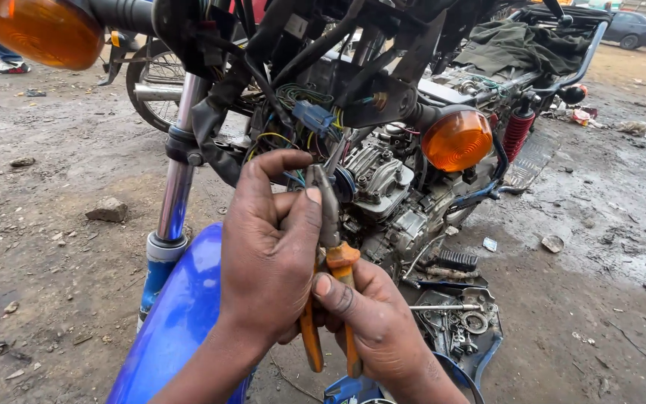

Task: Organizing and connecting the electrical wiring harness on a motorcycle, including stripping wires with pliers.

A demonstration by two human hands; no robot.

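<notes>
Pliers (330,299) with orange handles are in my right hand (383,329), grip clenched around both handles, nose pointing up into the wiring bundle (293,120) under the motorcycle's headstock. Left hand (271,247) steadies the pliers' upper part, thumb pressed on the metal, index finger curled up toward the wires; can't tell if a wire sits between those fingertips or in the pliers' nose.

Progress, as I read it: front is stripped, loom exposed, blue connector (313,117) hanging free just above the pliers. Wiring looks open and unfinished, nothing taped or closed up. Seat area back of the engine (383,187) is bare too, a green cloth (517,45) lying on it.

No surface here: bare dirt ground (54,247), stones and litter, outdoors. Loose parts in a tray (465,325) right of the pliers. Blue fender (181,314) left of them, fork tube (177,187) above it. Orange indicator (457,140) right of the connector.
</notes>
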